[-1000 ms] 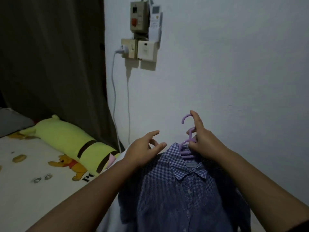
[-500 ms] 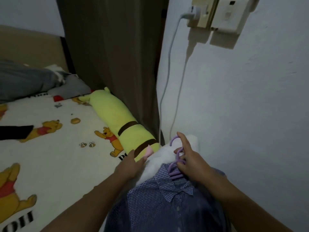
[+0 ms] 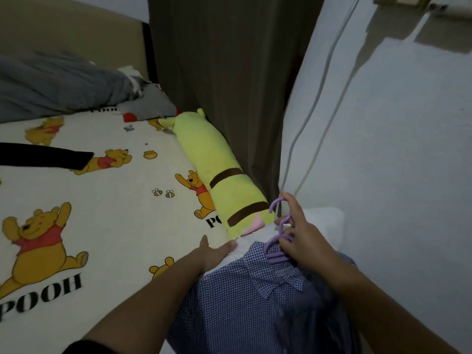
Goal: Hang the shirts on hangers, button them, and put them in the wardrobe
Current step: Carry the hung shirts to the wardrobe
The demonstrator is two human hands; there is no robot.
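Note:
A blue-and-white checked shirt [image 3: 237,297] lies at the bottom centre with its collar up, over a white pillow [image 3: 324,221]. Purple plastic hangers [image 3: 277,251] stick out of its collar, their hooks pointing up towards the wall. My right hand [image 3: 304,238] is closed around the hanger necks just above the collar. My left hand [image 3: 213,251] rests flat on the shirt's left shoulder, fingers spread against the pillow's edge. A darker shirt [image 3: 316,323] shows to the right under my right forearm.
A bed [image 3: 102,205] with a Winnie the Pooh sheet fills the left. A long yellow-green plush bolster [image 3: 217,169] lies along a brown curtain [image 3: 224,72]. A grey blanket [image 3: 63,85] is at the head. White wall [image 3: 396,149] with a cable is on the right.
The view has tilted down and left, from the wall sockets to the bed. Both hands lowered the shirt and hangers onto the pillow; my left hand went from pinching the shoulder to resting flat.

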